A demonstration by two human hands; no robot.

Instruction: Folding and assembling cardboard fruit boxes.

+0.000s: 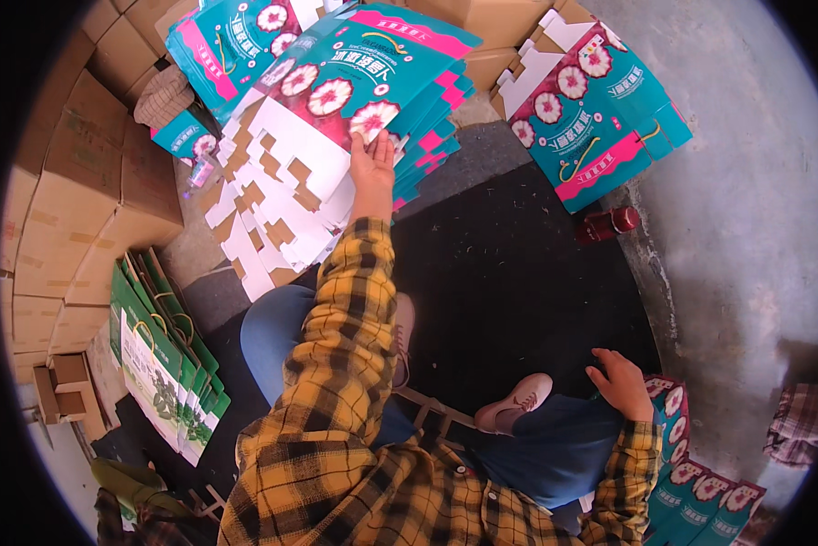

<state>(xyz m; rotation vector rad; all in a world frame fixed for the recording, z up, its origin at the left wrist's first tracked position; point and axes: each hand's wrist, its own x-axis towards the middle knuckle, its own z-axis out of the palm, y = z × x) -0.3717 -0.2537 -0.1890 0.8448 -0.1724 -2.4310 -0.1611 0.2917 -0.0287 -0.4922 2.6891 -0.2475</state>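
Note:
A tall pile of flat, unfolded teal cartons (373, 68) with pink bands and printed fruit slices lies ahead of me, slightly left. Their white and brown flaps (263, 182) fan out on the near left side. My left hand (373, 168) reaches out to the top carton, its fingertips against the printed face near the fruit slices; the fingers are extended and grip nothing that I can make out. Above my right knee hangs my right hand (622, 383), empty with its fingers apart. A single teal carton with a yellow cord handle (577, 118) leans at the far right.
Brown cardboard boxes (72, 173) are stacked along the left. Green gift boxes with cord handles (168, 355) stand at my left. A dark red bottle (609, 223) lies beyond the black mat (509, 273). Folded teal boxes (700, 500) stand behind my right arm.

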